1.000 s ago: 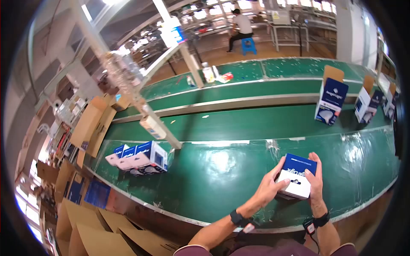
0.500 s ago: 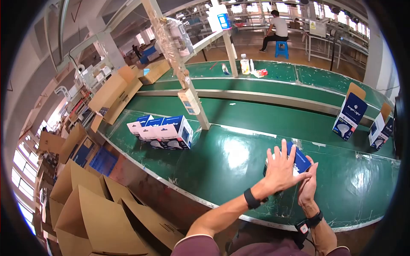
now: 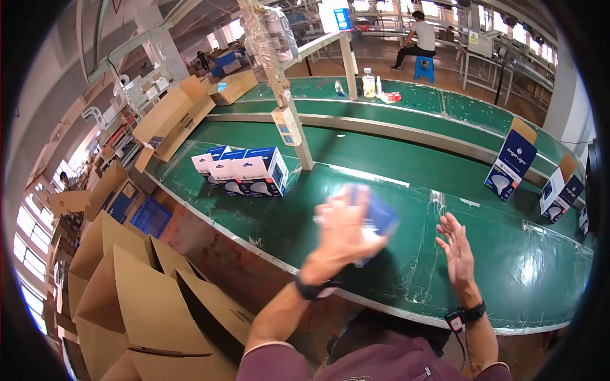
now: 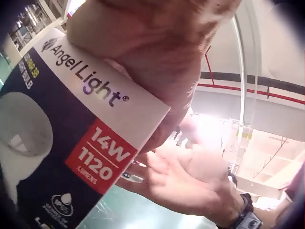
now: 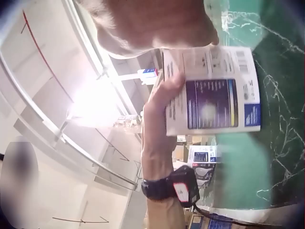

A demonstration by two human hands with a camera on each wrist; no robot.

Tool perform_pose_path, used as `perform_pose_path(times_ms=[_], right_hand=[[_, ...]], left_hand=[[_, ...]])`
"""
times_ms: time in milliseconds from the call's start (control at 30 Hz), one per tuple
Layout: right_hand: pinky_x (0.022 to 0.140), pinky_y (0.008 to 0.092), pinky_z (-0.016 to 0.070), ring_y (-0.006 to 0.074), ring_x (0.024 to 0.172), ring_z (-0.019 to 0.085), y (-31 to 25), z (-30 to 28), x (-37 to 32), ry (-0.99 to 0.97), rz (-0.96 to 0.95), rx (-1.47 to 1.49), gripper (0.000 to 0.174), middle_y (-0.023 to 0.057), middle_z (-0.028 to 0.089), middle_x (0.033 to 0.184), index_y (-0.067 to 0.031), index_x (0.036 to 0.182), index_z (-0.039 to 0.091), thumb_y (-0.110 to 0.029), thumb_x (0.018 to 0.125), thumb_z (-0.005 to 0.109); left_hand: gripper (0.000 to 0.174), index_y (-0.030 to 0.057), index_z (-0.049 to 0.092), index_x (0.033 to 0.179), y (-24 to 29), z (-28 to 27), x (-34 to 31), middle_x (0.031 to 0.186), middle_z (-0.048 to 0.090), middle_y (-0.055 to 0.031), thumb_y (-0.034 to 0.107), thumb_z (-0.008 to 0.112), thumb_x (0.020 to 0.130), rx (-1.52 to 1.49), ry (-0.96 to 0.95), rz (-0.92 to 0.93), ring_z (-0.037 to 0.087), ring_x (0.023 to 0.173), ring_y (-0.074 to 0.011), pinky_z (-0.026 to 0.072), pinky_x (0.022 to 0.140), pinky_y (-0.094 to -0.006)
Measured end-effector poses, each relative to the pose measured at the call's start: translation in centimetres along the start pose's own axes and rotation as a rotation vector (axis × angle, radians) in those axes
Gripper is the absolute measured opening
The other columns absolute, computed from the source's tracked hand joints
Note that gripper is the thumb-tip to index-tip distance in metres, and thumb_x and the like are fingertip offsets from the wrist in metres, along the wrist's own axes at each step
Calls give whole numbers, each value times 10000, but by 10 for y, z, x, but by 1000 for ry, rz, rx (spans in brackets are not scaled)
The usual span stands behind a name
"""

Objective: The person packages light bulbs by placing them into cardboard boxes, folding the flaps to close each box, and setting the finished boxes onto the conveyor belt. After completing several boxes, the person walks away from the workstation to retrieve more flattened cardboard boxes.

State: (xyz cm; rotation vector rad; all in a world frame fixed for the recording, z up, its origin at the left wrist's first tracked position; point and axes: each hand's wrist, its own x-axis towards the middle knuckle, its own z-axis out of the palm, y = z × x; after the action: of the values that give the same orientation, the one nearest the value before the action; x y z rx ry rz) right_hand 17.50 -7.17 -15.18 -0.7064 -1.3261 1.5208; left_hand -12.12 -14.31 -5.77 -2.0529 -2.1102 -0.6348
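A blue and white light bulb box (image 3: 382, 219), printed "Angel Light" and "14W 1120 lumens", is under my left hand (image 3: 343, 228), blurred in the head view. That hand grips it from above, with the thumb along one side, as the right wrist view shows. Apart from the box, to its right, my right hand (image 3: 456, 251) is raised over the green bench, fingers extended and palm bare. Several matching bulb boxes (image 3: 264, 184) stand in a tight row to the left of my hands.
At the right, several bulb boxes (image 3: 508, 166) stand with top flaps up. A post (image 3: 289, 127) rises behind the left row. Large open cartons (image 3: 152, 305) fill the floor at lower left. A bottle (image 3: 368, 84) stands on the far bench; a person (image 3: 419, 39) sits beyond.
Both hands were at the box one second ago. The right hand has let go, while the left has carried the box leftward toward the row. The head view has turned left.
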Motion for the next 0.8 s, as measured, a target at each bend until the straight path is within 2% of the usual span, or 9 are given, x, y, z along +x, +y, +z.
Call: perform_pose_path(times_ms=[100,133,200,367,533,567,700,767,800], right_hand=[[1113,387,435,242,1358,538,-12,-23,-12,-62,102,-20,620,126,546,1515,-38,1600,386,-457,1143,367],[1034,363,497,223,1239,626,-16,-21,-15,0,122,-29,600,118,644,1384,-20,1565,426,-432,1130,424],[999,351,517,214,1179,655,-17,-28,-14,-30,177,-92,615,118,673,1322,-8,1546,439,-448,1117,456],[921,319,552,196,1062,696,-21,-23,5,-10,272,-223,637,121,710,1193,22,1509,456,-447,1087,545],[908,326,560,194,1040,701,-26,-38,21,70,214,-406,587,98,718,1168,-9,1509,500,-366,1060,625],[919,337,559,204,1059,702,-26,-39,25,64,216,-436,588,104,716,1183,-7,1509,501,-360,1056,626],[1046,373,536,236,1203,672,-67,-40,39,182,187,-547,591,161,683,1337,4,1527,482,-331,1063,630],[974,337,545,189,1160,668,-71,-63,60,237,11,-515,569,139,620,1425,-10,1518,498,-230,1033,696],[953,333,548,180,1124,667,-81,-67,69,313,-113,-692,575,134,620,1414,-10,1509,502,-211,1014,715]], left_hand=[[1114,40,493,1510,-113,-54,-32,1472,501,-246,581,857,607,178,-60,-369,542,1227,-460,445,1018,-581],[1130,47,479,1522,-156,-60,-40,1510,483,-239,582,866,604,301,-33,-511,532,1260,-460,444,1046,-579],[1184,77,416,1588,-249,-70,-59,1571,432,-247,621,863,636,384,-12,-677,452,1380,-465,376,1126,-591],[1244,91,359,1636,-421,-70,-71,1635,379,-237,681,834,649,272,-122,-886,377,1473,-451,301,1190,-609],[1224,34,376,1611,-493,-69,-42,1629,402,-219,685,806,668,316,-136,-814,393,1475,-433,324,1209,-560],[1173,35,416,1589,-525,-64,-46,1603,444,-233,689,799,695,305,-58,-678,436,1457,-424,354,1209,-511],[914,0,474,1544,-547,-45,-30,1517,546,-227,372,859,804,-111,104,-561,542,1387,-364,440,1157,-467],[935,6,431,1574,-582,-38,-16,1561,494,-251,355,838,808,-49,-8,-526,491,1424,-409,408,1169,-489],[978,11,386,1599,-633,-26,-25,1605,436,-252,368,837,808,266,-19,-569,433,1463,-418,357,1200,-498]])
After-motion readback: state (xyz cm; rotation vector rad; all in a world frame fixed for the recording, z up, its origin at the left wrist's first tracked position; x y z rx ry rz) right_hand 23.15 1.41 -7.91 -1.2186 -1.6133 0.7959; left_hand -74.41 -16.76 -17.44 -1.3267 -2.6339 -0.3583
